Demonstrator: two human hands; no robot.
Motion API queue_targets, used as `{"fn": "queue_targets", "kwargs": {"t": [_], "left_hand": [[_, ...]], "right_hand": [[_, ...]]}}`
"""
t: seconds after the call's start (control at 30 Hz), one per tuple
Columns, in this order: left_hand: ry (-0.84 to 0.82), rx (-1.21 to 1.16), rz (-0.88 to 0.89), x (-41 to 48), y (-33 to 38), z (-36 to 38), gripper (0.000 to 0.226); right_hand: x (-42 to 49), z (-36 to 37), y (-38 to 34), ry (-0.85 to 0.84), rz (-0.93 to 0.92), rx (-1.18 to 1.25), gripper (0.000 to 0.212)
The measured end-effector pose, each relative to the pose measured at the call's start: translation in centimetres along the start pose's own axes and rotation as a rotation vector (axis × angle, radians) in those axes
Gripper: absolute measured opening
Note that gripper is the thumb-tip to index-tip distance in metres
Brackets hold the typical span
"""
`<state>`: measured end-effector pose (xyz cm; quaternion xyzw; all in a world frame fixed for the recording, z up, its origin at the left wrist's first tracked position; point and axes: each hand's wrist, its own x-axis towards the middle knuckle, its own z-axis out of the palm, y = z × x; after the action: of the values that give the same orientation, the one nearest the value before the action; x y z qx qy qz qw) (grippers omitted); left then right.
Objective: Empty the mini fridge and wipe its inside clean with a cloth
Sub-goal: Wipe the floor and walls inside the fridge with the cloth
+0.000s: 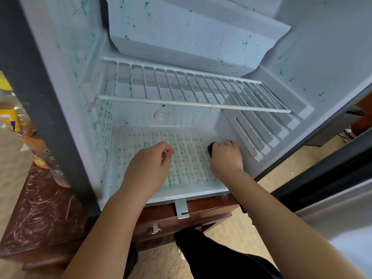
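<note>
All I get of the room: sandy tan floor [231,248]; a reddish-brown wooden cabinet [40,208] with a scuffed glossy top; its drawer [201,216] has a metal pull; blurry yellow packaging [8,117] far left; soft, even light.

left hand [150,166], right hand [226,156], fingers [221,147] curled

The single view comes from a wide-angle camera on the person's head, looking forward and down, very near, into the open mini fridge [322,47]. The left hand [153,164] and right hand [226,156] enter from the bottom edge, and the walls look bent toward the borders, probably because of the lens.
</note>
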<state>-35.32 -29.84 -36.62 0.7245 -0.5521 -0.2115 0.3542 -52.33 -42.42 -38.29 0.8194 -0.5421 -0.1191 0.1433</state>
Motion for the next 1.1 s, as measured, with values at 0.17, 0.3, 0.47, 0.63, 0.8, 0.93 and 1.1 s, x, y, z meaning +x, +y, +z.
{"fn": "queue_targets", "kwargs": {"t": [0.17,0.3,0.47,0.63,0.8,0.93,1.1], "left_hand": [[-0.030,0.008,0.011,-0.7,0.1,-0.5,0.024],[-0.016,-0.008,0.022,-0.4,0.0,-0.7,0.025],[-0.013,-0.016,0.031,0.0,-0.2,0.0,0.025],[0.017,0.011,0.031,0.7,-0.6,0.2,0.025],[0.017,0.003,0.036,1.2,-0.2,0.7,0.024],[-0.044,0.010,0.046,0.6,0.4,1.1,0.026],[-0.078,0.048,0.054,-0.4,0.2,0.6,0.025]], "right_hand": [[-3.7,1.0,0.6,-0.013,-0.017,-0.028,0.035],[-3.2,0.1,1.0,-0.072,-0.050,-0.076,0.041],[3.2,-1.9,0.6,0.026,-0.027,0.105,0.042],[8.3,-1.4,-0.3,-0.067,0.029,0.316,0.038],[8.2,-2.5,0.4,-0.260,0.066,0.313,0.038],[4.8,-3.0,0.5,-0.239,0.025,0.184,0.040],[0.4,-2.0,1.3,-0.257,0.007,0.134,0.048]]}}
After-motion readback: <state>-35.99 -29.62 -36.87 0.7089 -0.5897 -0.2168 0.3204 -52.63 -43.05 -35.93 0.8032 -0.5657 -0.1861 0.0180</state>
